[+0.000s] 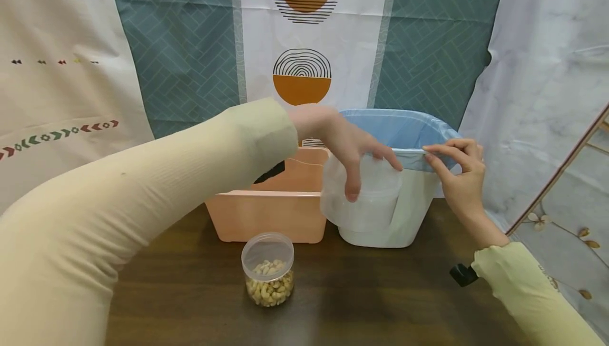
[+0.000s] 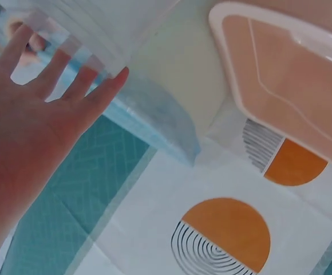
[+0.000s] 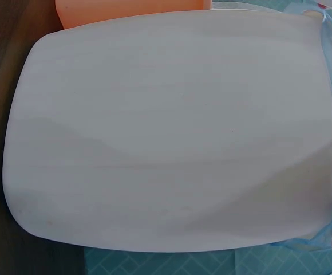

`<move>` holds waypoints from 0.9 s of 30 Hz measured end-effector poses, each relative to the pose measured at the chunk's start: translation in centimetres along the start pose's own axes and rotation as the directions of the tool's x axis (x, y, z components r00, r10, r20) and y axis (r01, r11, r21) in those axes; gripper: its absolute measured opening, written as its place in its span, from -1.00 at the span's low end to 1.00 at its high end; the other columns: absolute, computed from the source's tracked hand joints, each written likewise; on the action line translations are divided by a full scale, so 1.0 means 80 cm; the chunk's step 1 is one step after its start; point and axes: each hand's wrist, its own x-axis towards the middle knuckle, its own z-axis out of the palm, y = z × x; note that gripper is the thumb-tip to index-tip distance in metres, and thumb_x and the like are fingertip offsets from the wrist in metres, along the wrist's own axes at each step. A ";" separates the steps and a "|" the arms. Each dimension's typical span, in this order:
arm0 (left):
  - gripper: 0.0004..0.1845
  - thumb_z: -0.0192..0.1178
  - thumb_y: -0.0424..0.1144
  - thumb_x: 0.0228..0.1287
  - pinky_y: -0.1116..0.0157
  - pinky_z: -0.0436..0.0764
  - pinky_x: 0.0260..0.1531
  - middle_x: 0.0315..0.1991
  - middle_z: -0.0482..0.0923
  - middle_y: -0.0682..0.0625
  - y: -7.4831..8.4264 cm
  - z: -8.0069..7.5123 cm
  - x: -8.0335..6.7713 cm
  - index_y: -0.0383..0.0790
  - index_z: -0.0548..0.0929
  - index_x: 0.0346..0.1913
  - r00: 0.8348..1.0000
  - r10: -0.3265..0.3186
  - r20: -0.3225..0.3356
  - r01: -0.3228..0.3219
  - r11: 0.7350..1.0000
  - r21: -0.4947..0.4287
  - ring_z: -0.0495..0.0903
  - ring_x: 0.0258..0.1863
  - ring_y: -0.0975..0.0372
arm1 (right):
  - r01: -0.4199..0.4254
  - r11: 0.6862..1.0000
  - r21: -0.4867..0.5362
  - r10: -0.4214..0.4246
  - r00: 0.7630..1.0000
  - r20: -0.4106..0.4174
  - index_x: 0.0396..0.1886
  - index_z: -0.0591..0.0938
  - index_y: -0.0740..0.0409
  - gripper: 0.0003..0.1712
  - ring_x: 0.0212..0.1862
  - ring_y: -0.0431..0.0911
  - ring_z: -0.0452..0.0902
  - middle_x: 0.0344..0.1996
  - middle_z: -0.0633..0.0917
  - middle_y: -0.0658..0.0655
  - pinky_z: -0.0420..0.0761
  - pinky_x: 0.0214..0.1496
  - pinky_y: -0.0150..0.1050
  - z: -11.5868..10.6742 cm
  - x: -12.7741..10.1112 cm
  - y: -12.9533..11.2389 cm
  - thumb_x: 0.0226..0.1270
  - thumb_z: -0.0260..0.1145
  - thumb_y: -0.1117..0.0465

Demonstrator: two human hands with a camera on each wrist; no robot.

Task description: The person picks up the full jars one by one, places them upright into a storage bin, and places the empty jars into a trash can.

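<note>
I was mid-way fitting the blue bin liner (image 1: 404,129) over the white bin (image 1: 409,214) on the desk (image 1: 380,293), right hand (image 1: 459,176) pinching its rim edge, left hand (image 1: 352,145) loose-fingered on the front, so smoothing the fold down probably came next.

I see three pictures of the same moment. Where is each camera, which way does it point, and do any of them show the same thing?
Head: worn on the head, looking forward and down at the white bin on the table; both sleeves, left hand and right hand show.
Left wrist: on the left wrist, looking along the palm toward the blue liner and peach tub.
Right wrist: on the right wrist, facing the bin's white wall; barely a fingertip shows.
Shared: all three see bin, liner and peach tub.
</note>
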 end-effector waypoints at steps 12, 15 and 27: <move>-0.05 0.38 0.07 0.08 0.08 0.31 0.41 0.56 -0.03 0.14 0.011 -0.024 -0.020 0.50 0.06 0.48 0.997 -0.077 0.001 0.076 0.997 0.030 0.04 0.49 0.25 | 0.007 1.000 0.001 -0.007 1.000 -0.001 -0.26 0.77 0.36 -0.81 -0.06 -0.39 0.26 -0.22 0.48 -0.36 0.09 0.09 -0.41 0.000 0.001 -0.002 0.09 0.41 0.55; -0.06 0.37 0.06 0.09 0.05 0.33 0.39 0.56 -0.04 0.14 0.013 -0.031 -0.024 0.50 0.06 0.48 0.996 -0.094 0.000 0.094 0.996 0.014 0.06 0.49 0.25 | 0.012 1.000 0.004 -0.012 1.000 0.003 -0.26 0.76 0.37 -0.80 -0.05 -0.39 0.27 -0.22 0.48 -0.36 0.09 0.10 -0.41 0.000 0.001 -0.004 0.10 0.40 0.56; -0.07 0.40 0.04 0.09 0.08 0.26 0.44 0.58 -0.09 0.15 0.018 -0.058 -0.044 0.54 0.08 0.46 0.989 -0.133 -0.072 0.133 0.991 -0.004 0.01 0.50 0.22 | 0.018 1.000 0.013 -0.018 1.000 0.007 -0.25 0.76 0.37 -0.81 -0.05 -0.37 0.27 -0.22 0.48 -0.35 0.09 0.10 -0.40 -0.002 0.002 -0.001 0.11 0.40 0.56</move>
